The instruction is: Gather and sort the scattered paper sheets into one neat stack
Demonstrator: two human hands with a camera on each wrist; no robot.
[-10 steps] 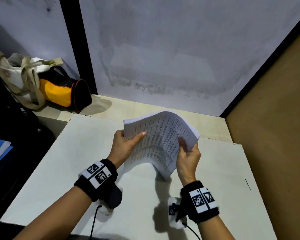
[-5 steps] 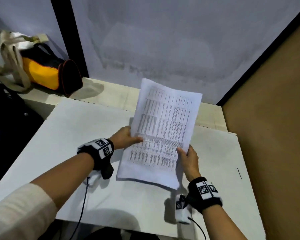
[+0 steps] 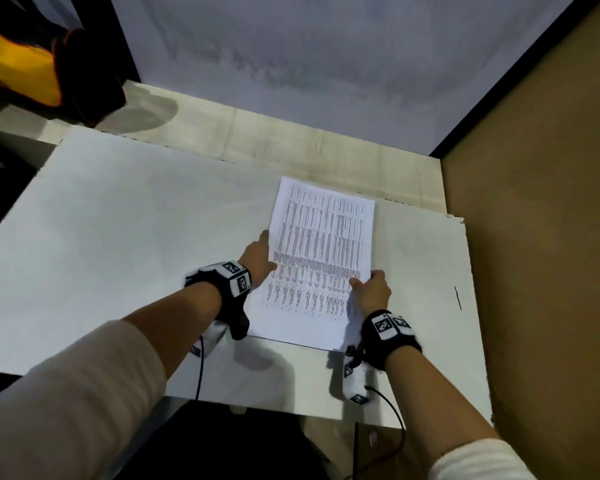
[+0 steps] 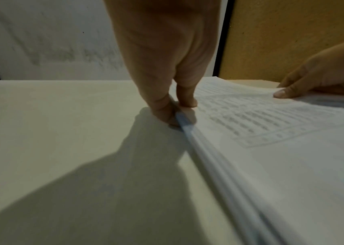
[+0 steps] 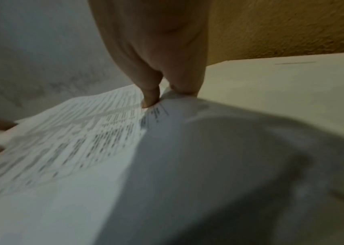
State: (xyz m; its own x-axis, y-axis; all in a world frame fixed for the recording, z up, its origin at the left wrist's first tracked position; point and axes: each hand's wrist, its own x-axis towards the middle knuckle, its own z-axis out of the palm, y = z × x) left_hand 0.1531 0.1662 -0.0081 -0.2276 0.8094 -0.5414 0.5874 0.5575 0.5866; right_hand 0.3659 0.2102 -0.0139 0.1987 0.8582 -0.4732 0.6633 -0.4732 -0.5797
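Observation:
A stack of printed paper sheets [image 3: 321,258] lies lengthwise on the white table board [image 3: 136,237], right of centre. My left hand [image 3: 258,258] holds its left edge. In the left wrist view the thumb lies on the top sheet and a finger sits against the stack's side [image 4: 177,107]. My right hand [image 3: 369,287] pinches the stack's right edge near the front corner. In the right wrist view the thumb presses on the print and fingers sit behind the slightly raised edge [image 5: 166,97]. The stack's layered side [image 4: 219,165] looks even.
A yellow and black bag [image 3: 32,71] sits on the ledge at the far left. A brown partition [image 3: 534,202] runs along the table's right side, and a grey wall [image 3: 326,64] stands behind. Cables hang from both wristbands over the front edge.
The stack was held up and curved in the air, then lowered. It now lies nearly flat on the table, further right, with both hands still at its sides.

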